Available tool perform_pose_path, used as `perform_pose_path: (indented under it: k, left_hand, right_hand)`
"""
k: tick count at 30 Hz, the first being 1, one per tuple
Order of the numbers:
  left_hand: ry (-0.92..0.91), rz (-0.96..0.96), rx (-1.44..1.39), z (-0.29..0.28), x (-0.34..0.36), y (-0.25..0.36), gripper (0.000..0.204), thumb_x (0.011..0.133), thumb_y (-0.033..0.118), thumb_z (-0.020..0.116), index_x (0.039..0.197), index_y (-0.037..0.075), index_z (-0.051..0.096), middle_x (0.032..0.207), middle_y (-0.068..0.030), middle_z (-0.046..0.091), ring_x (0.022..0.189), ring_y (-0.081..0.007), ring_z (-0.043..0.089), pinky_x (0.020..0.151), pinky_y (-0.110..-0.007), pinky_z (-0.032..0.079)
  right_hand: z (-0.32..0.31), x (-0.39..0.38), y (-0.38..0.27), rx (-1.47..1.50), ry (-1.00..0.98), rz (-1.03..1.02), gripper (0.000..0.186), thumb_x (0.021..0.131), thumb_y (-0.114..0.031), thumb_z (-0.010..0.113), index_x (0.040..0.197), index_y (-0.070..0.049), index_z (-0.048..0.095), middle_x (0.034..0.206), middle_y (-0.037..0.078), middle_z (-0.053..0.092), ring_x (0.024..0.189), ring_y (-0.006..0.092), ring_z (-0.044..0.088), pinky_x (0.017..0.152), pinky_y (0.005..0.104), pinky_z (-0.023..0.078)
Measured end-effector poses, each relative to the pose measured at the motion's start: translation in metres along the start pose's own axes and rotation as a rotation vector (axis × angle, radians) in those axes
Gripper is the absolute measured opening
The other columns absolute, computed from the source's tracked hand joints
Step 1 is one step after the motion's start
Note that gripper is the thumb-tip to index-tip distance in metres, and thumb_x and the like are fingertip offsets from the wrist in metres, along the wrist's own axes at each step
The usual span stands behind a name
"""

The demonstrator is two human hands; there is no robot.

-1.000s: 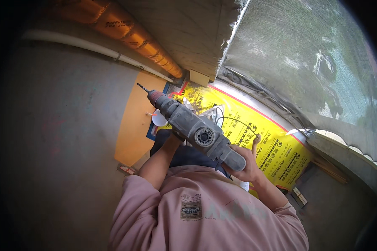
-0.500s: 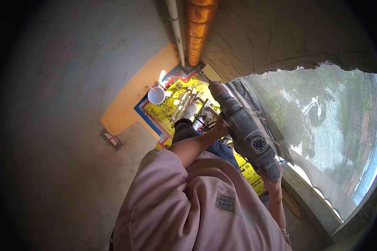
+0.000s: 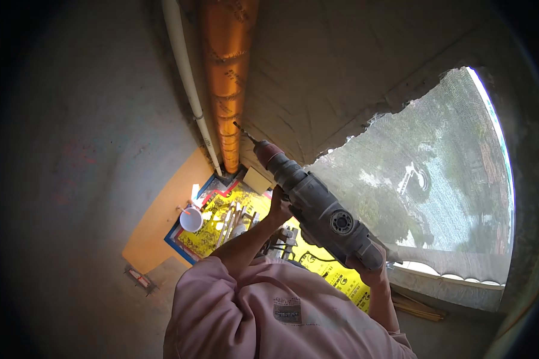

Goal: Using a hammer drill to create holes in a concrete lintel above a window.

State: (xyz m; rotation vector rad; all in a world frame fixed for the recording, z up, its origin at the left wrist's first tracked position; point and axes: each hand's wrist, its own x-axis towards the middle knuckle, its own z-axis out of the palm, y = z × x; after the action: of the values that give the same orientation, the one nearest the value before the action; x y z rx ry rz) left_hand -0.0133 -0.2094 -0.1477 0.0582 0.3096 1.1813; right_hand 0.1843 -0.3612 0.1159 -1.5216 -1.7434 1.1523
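A large grey rotary hammer drill (image 3: 324, 203) is held up in front of my chest, its nose tilted toward the upper left. My left hand (image 3: 279, 206) is closed around its front part, just behind the chuck, with some fingers hidden by the tool. At the rear handle my right hand (image 3: 371, 272) is wrapped on, and the trigger is out of sight. A thin drill bit (image 3: 245, 133) sticks out of the reddish chuck collar. In the picture its tip overlaps the edge of the orange pipe (image 3: 224, 78); I cannot tell whether they touch.
A pale pipe (image 3: 188, 84) runs beside the orange one in the wall corner. Below, a white bucket (image 3: 191, 219) stands on yellow printed sheeting (image 3: 335, 276), near metal pieces. To the right is a rough-edged window opening (image 3: 437, 173) with mesh. Wooden strips (image 3: 422, 308) lie beneath it.
The drill has swung up and to the left, its bit now showing against the wall by the orange pipe. Both hands keep their hold. My view has tilted upward, showing more pipe.
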Motion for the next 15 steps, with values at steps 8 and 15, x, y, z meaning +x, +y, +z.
perform_pose_path:
  k: [8,15]
  left_hand:
    - [-0.150,0.842,1.425,0.203,-0.043,0.070,0.014,0.071,0.005,0.072,0.080,0.002,0.062,0.071,-0.0112,0.066,0.075,-0.0278,0.067,0.070,-0.038,0.050]
    - [-0.393,0.510,2.078,0.368,-0.089,0.111,0.030,0.078,0.016,0.073,0.098,-0.002,0.059,0.088,-0.0206,0.067,0.079,-0.0301,0.068,0.070,-0.039,0.052]
  right_hand:
    - [-0.070,-0.001,0.018,0.773,0.208,-0.170,0.028,0.071,-0.003,0.070,0.098,0.001,0.063,0.083,0.010,0.065,0.073,0.0182,0.063,0.067,0.0317,0.051]
    - [-0.068,0.038,0.056,1.358,0.196,-0.446,0.031,0.082,-0.023,0.060,0.107,-0.006,0.058,0.084,0.007,0.062,0.061,0.0167,0.053,0.060,0.0351,0.045]
